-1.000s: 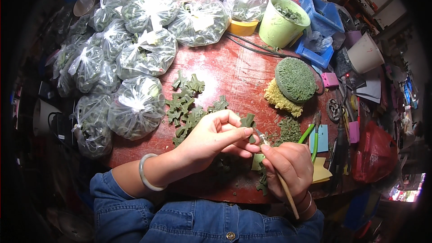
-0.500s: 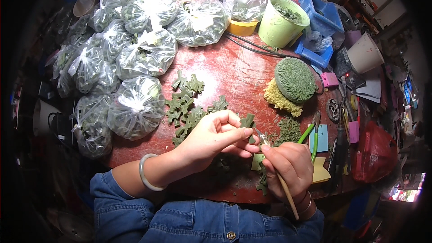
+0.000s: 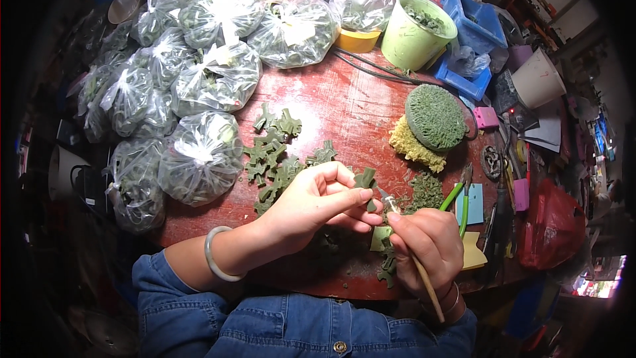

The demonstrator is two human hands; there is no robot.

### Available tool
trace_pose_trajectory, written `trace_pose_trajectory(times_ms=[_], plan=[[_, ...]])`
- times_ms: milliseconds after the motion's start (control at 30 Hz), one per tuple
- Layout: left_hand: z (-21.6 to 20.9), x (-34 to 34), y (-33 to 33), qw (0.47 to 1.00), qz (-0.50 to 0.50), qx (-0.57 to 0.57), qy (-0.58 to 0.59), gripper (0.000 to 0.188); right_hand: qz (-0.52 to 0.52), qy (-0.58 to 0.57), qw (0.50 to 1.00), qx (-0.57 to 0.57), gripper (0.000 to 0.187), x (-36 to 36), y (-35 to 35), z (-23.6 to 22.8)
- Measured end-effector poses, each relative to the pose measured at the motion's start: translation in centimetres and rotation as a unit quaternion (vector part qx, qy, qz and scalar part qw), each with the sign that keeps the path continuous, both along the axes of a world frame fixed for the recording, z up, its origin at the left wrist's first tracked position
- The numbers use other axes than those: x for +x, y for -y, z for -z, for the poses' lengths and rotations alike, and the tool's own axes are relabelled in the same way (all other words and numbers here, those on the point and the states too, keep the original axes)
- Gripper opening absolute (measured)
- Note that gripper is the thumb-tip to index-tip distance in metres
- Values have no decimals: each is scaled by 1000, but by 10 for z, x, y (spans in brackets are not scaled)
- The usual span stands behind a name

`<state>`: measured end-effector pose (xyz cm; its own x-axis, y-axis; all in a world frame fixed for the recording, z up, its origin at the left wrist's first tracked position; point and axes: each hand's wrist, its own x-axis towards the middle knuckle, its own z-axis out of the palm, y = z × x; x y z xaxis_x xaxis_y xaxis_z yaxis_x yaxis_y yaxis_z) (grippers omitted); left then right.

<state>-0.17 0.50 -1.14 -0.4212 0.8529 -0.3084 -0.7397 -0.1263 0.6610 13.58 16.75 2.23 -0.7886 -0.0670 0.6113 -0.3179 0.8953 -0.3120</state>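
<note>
Between thumb and fingers, my left hand (image 3: 331, 200) pinches a small dark green moulded piece (image 3: 364, 179). My right hand (image 3: 429, 246) grips a slim knife with a wooden handle (image 3: 424, 283), its metal tip pointing at the piece but a little apart from it. A pile of similar green pieces (image 3: 268, 156) lies beyond my left hand. Green trimmings (image 3: 426, 190) are heaped beyond my right hand. A few more pieces (image 3: 387, 265) lie between my hands, near the table's front edge, partly hidden by my right hand.
Tied clear bags (image 3: 202, 152) crowd the left side of the red table (image 3: 331, 106). A round green pad (image 3: 435, 117) rests on a yellow sponge (image 3: 414, 147). Green-handled pliers (image 3: 464, 202) lie at right, near a red bag (image 3: 553, 225). At the back stands a light green bucket (image 3: 414, 43).
My right hand has drawn slightly to the right, taking the knife tip away from the green piece. My left hand and the piece have stayed in place.
</note>
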Motion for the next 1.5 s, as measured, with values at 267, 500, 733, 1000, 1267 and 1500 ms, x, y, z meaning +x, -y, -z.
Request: trace_pose_trajectory(times_ms=[267, 500, 733, 1000, 1267, 1500], plan=[[-2, 0, -1, 1000, 6, -8, 6, 14, -3, 22, 1000, -14, 18, 1, -2, -2], [-1, -4, 1, 999, 20, 18, 24, 18, -4, 31, 987, -159, 16, -1, -5, -4], [-5, -7, 1, 998, 42, 8, 48, 19, 22, 44, 970, -237, 16, 1, -11, -3], [-3, -8, 1, 997, 45, 7, 58, 20, -14, 28, 985, -167, 18, -2, -7, -3], [-4, -3, -1, 998, 42, 29, 20, 15, 30, 43, 964, -262, 17, 2, -9, -1], [2, 4, -1, 993, -11, 20, -116, 14, 47, 45, 899, -433, 17, 2, -11, 2]])
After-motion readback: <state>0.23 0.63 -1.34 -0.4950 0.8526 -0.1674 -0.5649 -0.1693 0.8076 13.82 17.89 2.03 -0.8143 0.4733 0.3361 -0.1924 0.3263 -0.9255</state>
